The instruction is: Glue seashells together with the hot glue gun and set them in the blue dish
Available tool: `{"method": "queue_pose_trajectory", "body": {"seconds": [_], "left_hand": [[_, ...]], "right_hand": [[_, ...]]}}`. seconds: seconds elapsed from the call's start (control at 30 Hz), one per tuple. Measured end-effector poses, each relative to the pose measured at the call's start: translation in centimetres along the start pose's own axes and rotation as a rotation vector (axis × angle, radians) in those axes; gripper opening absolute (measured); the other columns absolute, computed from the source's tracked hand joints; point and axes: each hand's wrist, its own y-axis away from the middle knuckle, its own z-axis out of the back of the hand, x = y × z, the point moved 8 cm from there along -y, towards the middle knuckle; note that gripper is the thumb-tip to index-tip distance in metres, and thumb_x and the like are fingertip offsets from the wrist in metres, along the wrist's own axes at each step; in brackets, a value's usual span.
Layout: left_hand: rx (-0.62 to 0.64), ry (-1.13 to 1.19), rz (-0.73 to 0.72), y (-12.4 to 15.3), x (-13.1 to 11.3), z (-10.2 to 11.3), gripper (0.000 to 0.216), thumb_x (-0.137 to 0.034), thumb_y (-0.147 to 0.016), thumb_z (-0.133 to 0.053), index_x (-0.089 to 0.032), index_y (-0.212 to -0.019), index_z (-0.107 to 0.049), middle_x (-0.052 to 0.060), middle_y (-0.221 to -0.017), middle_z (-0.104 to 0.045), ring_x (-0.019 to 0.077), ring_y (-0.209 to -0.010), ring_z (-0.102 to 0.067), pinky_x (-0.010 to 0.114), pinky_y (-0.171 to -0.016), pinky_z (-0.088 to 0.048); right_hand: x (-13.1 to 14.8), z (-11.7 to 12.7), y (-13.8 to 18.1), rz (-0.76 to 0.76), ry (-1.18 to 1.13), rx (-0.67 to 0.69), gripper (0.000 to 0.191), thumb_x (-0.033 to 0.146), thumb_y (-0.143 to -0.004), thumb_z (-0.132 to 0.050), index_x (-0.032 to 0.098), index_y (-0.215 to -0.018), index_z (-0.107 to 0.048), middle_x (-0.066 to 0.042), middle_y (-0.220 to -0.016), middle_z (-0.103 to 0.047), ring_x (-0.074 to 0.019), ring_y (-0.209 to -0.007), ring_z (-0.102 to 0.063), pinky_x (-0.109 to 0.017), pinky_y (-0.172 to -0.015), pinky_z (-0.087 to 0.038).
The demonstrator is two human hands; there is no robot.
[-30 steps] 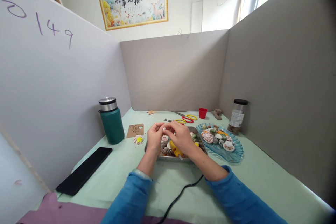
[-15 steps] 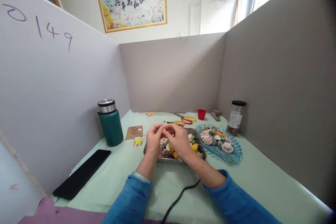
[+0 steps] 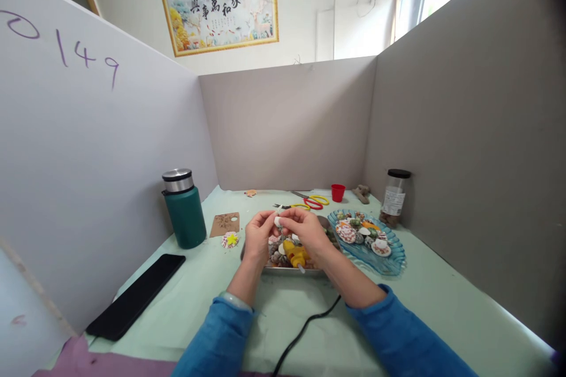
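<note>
In the middle of the head view, my left hand point(image 3: 257, 237) and my right hand point(image 3: 309, 232) meet fingertip to fingertip. Both pinch a small white shell-like piece point(image 3: 277, 221); a thin pale tip rises just above the fingers, its kind unclear. Below them lies a metal tray point(image 3: 294, 272) full of shells and pebbles. A yellow glue gun point(image 3: 295, 252) rests on the tray's contents, nozzle towards me, partly covered by my right hand. Left of my left hand is a round patterned shell with a yellow star point(image 3: 230, 239).
A blue glass plate point(image 3: 393, 256) of shells is on the right, near a black-lidded jar point(image 3: 393, 199). Scissors point(image 3: 315, 200) and a red cup point(image 3: 338, 192) stand behind. Leftward are a brown card point(image 3: 223, 224), green bottle point(image 3: 186, 218) and black phone point(image 3: 137, 294). A black cord point(image 3: 305, 330) runs in front.
My right hand has shifted slightly, and its fingers have lifted off the view of the glue gun, which shows more now. The white piece between the fingertips is more visible.
</note>
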Motion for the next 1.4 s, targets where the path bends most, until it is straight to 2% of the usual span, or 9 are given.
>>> {"method": "queue_pose_trajectory", "body": {"seconds": [0.23, 0.57, 1.07, 1.4], "left_hand": [[0.015, -0.114, -0.007, 0.0, 0.3, 0.3, 0.032, -0.037, -0.062, -0.078, -0.013, -0.078, -0.066, -0.004, -0.053, -0.057, 0.0064, -0.041, -0.046, 0.02, -0.046, -0.037], [0.041, -0.184, -0.034, 0.1, 0.2, -0.1, 0.03, -0.039, -0.063, -0.078, -0.014, -0.078, -0.07, -0.003, -0.049, -0.057, 0.008, -0.041, -0.046, 0.022, -0.048, -0.038], [0.043, -0.262, -0.087, 0.5, -0.6, -0.3, 0.024, -0.035, -0.065, -0.077, -0.015, -0.077, -0.073, -0.004, -0.044, -0.055, 0.0087, -0.041, -0.046, 0.021, -0.047, -0.037], [0.042, -0.282, -0.096, 0.5, -0.9, -0.3, 0.025, -0.036, -0.067, -0.076, -0.014, -0.078, -0.071, -0.004, -0.045, -0.055, 0.0089, -0.042, -0.047, 0.021, -0.048, -0.038]], "right_hand": [[0.3, 2.4, -0.5, 0.032, -0.097, -0.107, 0.035, 0.035, -0.059, -0.078, 0.016, -0.085, -0.066, 0.004, -0.064, -0.062, -0.0082, -0.052, -0.053, -0.023, -0.055, -0.044], [-0.6, 3.0, -0.5, -0.034, -0.121, -0.21, 0.042, 0.036, -0.052, -0.081, 0.017, -0.08, -0.058, 0.005, -0.058, -0.059, -0.0079, -0.047, -0.052, -0.021, -0.05, -0.041], [-0.7, 2.8, -0.5, -0.054, -0.097, -0.171, 0.042, 0.035, -0.053, -0.081, 0.016, -0.081, -0.056, 0.004, -0.062, -0.062, -0.0067, -0.046, -0.05, -0.02, -0.048, -0.038], [0.2, 2.6, -0.5, 0.018, -0.025, -0.137, 0.036, 0.039, -0.06, -0.076, 0.018, -0.083, -0.059, 0.002, -0.069, -0.063, -0.0105, -0.057, -0.056, -0.024, -0.057, -0.045]]}}
